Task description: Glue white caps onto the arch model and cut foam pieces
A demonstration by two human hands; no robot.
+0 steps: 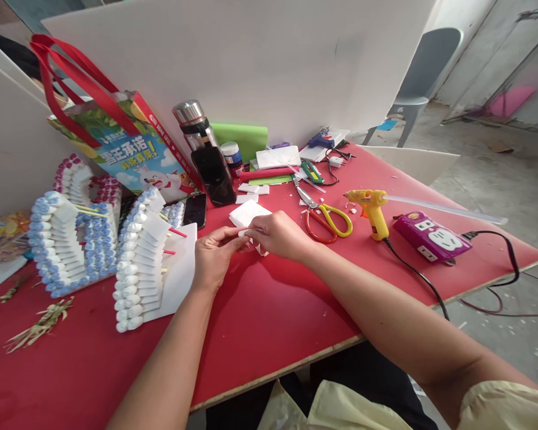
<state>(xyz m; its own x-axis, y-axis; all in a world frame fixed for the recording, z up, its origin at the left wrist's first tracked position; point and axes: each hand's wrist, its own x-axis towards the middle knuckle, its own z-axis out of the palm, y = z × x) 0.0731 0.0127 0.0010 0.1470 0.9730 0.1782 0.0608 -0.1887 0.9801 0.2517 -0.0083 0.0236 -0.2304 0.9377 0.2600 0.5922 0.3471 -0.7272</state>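
Observation:
Over the red table, my left hand [215, 254] and my right hand [280, 236] meet, fingertips pinched around a small white piece [246, 233], perhaps paper or thin foam. Fingers hide much of it. Just behind them lies a stack of white squares [247, 210]. To the left stands a fan-shaped craft piece [137, 263] of white panels edged with white and pale blue rolled tips, on a white board [179, 280]. Scissors [325, 221] with red and yellow handles lie to the right of my right hand.
A yellow glue gun [372, 209] with a clear stick and a purple power strip [431, 236] with cords sit at right. Behind are a flask [195, 122], phones [195, 210], and a shopping bag [134, 143]. More blue-white craft pieces [58, 239] stand at left.

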